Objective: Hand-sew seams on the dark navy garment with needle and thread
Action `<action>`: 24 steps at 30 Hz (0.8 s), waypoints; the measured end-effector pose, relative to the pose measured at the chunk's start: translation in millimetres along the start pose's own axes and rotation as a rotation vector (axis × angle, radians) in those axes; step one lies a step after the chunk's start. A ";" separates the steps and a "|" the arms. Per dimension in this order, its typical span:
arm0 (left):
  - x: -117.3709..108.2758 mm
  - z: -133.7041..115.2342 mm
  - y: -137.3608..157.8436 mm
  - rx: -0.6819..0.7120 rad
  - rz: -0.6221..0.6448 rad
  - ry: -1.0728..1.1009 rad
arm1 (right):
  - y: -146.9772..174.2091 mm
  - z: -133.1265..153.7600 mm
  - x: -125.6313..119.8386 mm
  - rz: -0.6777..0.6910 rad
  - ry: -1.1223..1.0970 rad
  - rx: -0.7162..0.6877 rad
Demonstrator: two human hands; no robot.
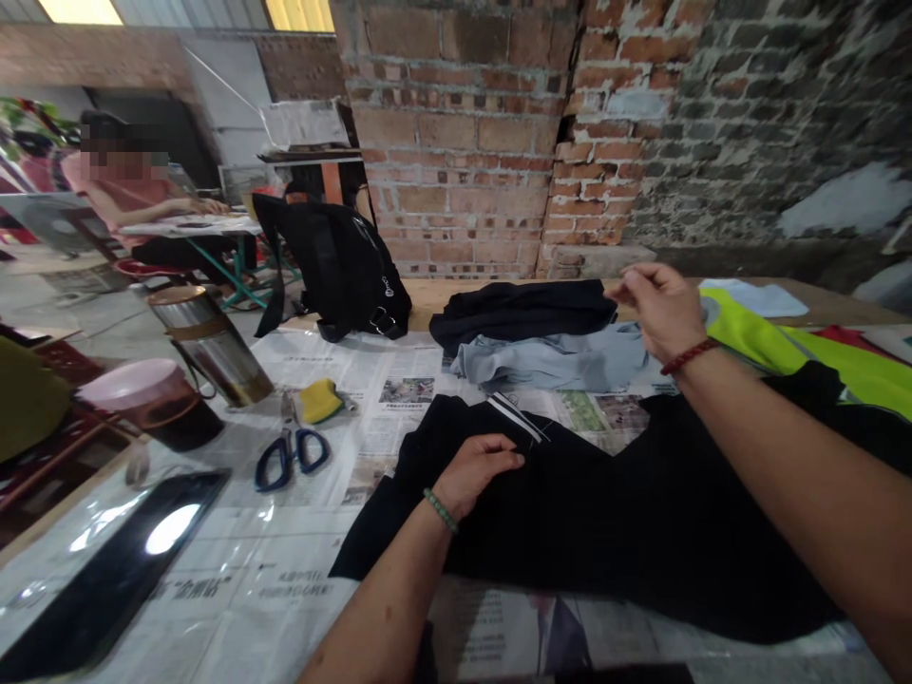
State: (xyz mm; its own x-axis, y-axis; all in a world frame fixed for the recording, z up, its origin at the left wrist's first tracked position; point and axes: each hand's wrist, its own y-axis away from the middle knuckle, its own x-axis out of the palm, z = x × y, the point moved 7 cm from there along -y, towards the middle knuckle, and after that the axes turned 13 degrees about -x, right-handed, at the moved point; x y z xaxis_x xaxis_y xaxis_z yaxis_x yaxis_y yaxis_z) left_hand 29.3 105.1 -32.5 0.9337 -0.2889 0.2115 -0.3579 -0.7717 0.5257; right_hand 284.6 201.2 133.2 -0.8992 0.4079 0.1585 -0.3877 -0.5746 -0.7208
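Newspaper covers the surface [299,579] below a rough brick wall [463,142], with scissors [289,454], a black bag [342,266] and folded clothes [541,332] on it. Left hand [474,470] rests on a black garment [605,513] at centre, fingers together pinching the cloth. Right hand [659,309] is raised above the clothes, fingers pinched together; what they grip is too small to tell.

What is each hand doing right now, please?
Left hand: closed, pinching the black garment.
Right hand: raised above the table, fingertips pinched together; what it holds cannot be told.

Scissors [291,456] and mug [212,356] leftward
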 end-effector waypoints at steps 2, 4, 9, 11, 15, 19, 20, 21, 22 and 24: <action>-0.9 -1.5 1.6 0.009 0.005 -0.028 | 37.8 -1.3 14.5 0.159 -0.049 0.127; -1.7 -3.6 3.9 0.027 0.007 -0.076 | 86.5 -5.1 25.9 0.303 -0.056 0.277; 2.2 -14.7 12.3 0.136 0.016 -0.267 | 177.7 -10.6 35.4 0.456 -0.048 0.425; 6.8 -19.0 15.3 0.190 0.044 -0.345 | 191.3 -8.5 38.5 0.509 -0.052 0.399; 18.8 -19.0 17.1 0.271 0.129 -0.541 | 199.5 -1.3 44.9 0.592 -0.102 0.309; 26.5 -14.6 15.3 0.318 0.146 -0.653 | 201.5 -1.5 43.0 0.602 -0.064 0.246; 26.5 -14.3 15.0 0.313 0.121 -0.668 | 199.7 -1.9 39.4 0.572 -0.026 0.223; 25.9 -14.9 15.2 0.308 0.083 -0.691 | 196.9 -2.1 34.5 0.526 0.014 0.199; 25.2 -16.8 16.4 0.308 0.036 -0.725 | 193.7 -2.2 28.9 0.475 0.052 0.178; 24.5 -24.2 22.0 0.333 -0.065 -0.830 | 187.5 -2.1 17.6 0.380 0.120 0.141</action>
State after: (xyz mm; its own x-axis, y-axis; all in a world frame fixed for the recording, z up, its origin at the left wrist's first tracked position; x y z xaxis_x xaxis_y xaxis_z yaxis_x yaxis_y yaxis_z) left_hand 44.1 94.8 4.3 0.7059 -0.4563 -0.5417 -0.4029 -0.8877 0.2227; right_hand 196.5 102.1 -0.6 -0.9569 0.2228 -0.1865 -0.0644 -0.7885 -0.6117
